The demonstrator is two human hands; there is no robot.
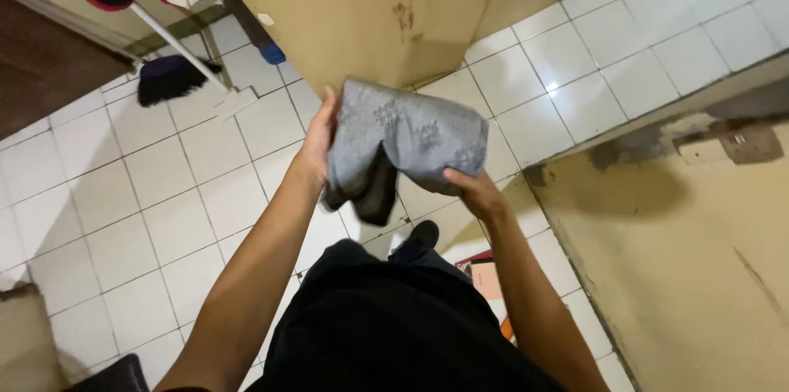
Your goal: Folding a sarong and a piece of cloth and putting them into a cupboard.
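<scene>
Grey cloth (411,133): folded bundle w/ faint floral print, held up in mid-air over the tiled floor (148,195), just in front of the cardboard's lower edge; a darker flap hangs down from its underside.
Left hand (316,141): on the cloth's left side, palm flat against it, fingers closed round the edge, thumb up toward the top.
Right hand (472,186): under the cloth's lower right corner, fingers curled in & gripping the fabric from below.
Arms: both bare, reaching fwd from the bottom edge of the view; black garment (386,326) of the person fills the bottom centre.
Cardboard sheet (362,14): big, brown, leaning upright at top centre, its base on the floor tiles.
Broom (168,76): dark bristle head at upper left of the floor, white handle running up-left.
Counter (682,252): worn yellowish surface along the right edge, dark patches near its far end.
Foot area: dark shoe (423,233) below the cloth; beside it an orange/pink flat item (489,277), prob. a packet – too hidden to tell.
</scene>
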